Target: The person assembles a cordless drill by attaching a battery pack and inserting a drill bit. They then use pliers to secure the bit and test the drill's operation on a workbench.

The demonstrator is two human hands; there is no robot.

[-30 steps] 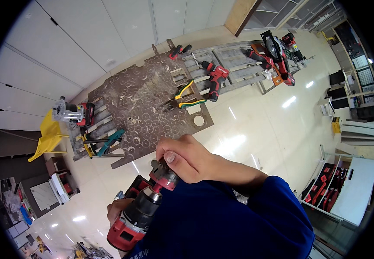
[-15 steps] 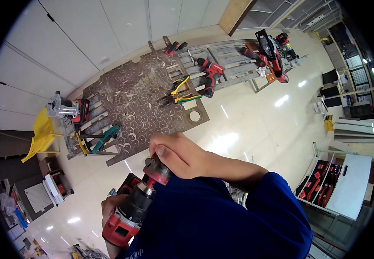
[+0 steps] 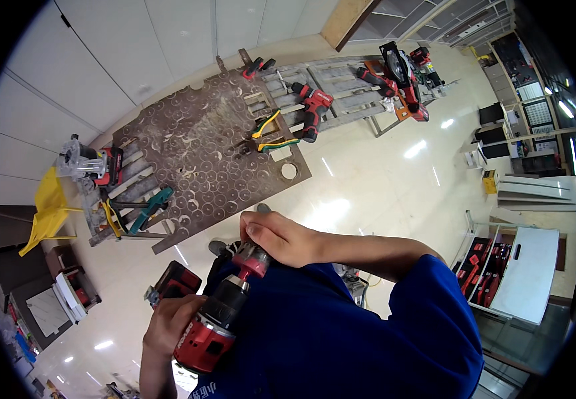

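Drill in left hand, turned since half second ago: battery now shows clear at left; fingers wrapped around drill. Right hand: curled fingers and thumb pinch red-and-grey attachment, still at chuck, red shank between; alignment likely kept.

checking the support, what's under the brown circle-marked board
Grey slats stick out at both ends of the brown board; whatever lies beneath its middle is covered.

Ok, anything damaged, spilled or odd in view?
Yes, the brown board looks worn and messy: ring-shaped cuts cover most of it, and pale, dusty-looking smears streak its middle. The yellow-and-green pliers lie splayed open near its right end.
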